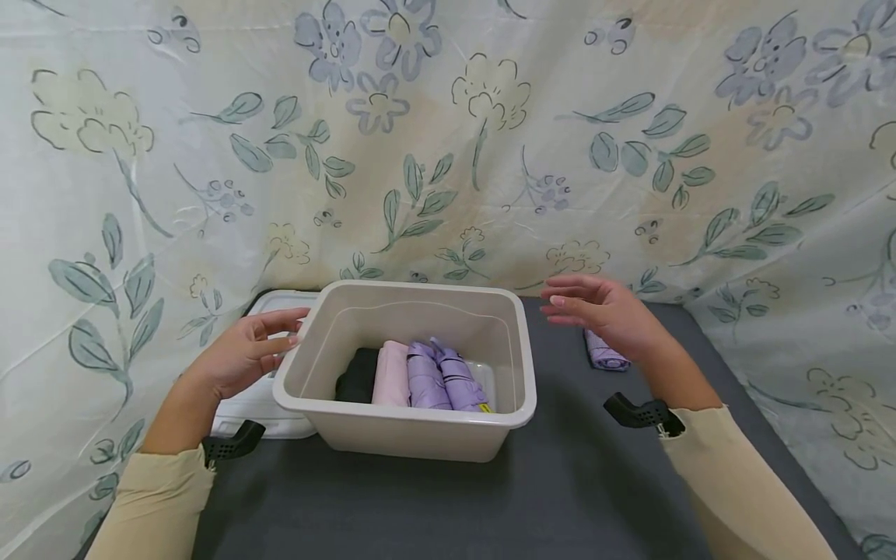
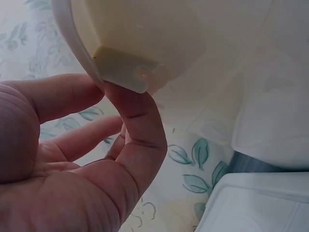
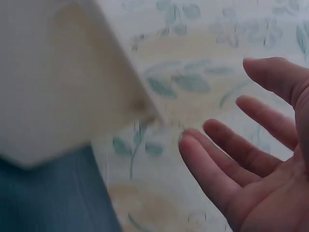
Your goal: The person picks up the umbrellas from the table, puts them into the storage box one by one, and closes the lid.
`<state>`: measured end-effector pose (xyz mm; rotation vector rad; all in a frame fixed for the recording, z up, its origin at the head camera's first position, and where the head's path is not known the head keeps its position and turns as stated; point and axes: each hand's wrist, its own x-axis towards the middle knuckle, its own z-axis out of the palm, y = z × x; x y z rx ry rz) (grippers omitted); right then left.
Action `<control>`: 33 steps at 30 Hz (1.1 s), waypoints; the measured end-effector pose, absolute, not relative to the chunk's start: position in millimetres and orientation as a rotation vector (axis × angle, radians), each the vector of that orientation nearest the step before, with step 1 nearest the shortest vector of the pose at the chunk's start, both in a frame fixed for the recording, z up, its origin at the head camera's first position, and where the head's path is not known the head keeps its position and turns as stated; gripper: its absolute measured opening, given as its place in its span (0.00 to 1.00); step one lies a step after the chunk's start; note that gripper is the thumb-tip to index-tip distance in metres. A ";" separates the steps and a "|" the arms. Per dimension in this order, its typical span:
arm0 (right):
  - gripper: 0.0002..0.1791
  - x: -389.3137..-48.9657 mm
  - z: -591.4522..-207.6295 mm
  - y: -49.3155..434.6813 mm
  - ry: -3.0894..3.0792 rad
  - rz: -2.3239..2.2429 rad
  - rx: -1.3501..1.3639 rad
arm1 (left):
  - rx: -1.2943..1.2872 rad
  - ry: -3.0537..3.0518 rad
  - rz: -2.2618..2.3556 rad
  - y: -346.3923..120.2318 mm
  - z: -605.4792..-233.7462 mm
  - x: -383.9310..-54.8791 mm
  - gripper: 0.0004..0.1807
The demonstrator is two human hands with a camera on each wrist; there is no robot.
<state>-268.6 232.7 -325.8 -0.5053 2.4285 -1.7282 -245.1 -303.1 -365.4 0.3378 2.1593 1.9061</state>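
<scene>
At the bottom edge of the head view, a grey table (image 1: 420, 505) is being covered partly by two beige sleeves, the left sleeve (image 1: 154, 502) in the lower left corner and the right sleeve (image 1: 742, 482) in the lower right. A black band is being worn at each wrist. In the centre of the frame, an open beige box (image 1: 420, 435) is being held at its left end by the left hand (image 1: 245, 350): in the left wrist view, the rim is being pinched between the thumb and a bent finger. To the right of the box, the right hand (image 1: 595, 307) is being held in the air, its fingers loosely extended, apart from the rim and gripping nothing. Inside the box, four rolls are being kept side by side, from left to right a black roll (image 1: 355, 377), a pink roll (image 1: 392, 373) and two purple rolls (image 1: 427, 377), with bare floor being left at the right end. At centre left, a white lid (image 1: 259, 416) is being partly hidden by the box. Right of centre, another purple bundle (image 1: 607, 354) is being partly covered by the right hand. Across the upper frame, the background is being filled by a flowered curtain (image 1: 420, 179).
</scene>
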 end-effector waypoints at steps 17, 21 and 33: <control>0.27 -289.6 -382.2 300.9 2.911 -1.447 -0.310 | 0.330 2.145 1.911 -302.9 -363.4 -244.8 0.30; 0.27 -295.6 -394.5 314.5 2.995 -1.368 -0.253 | 0.330 2.146 1.908 -302.9 -363.8 -245.6 0.31; 0.31 -309.8 -423.6 340.9 3.095 -1.249 -0.015 | 0.321 2.139 1.917 -301.9 -362.6 -246.0 0.30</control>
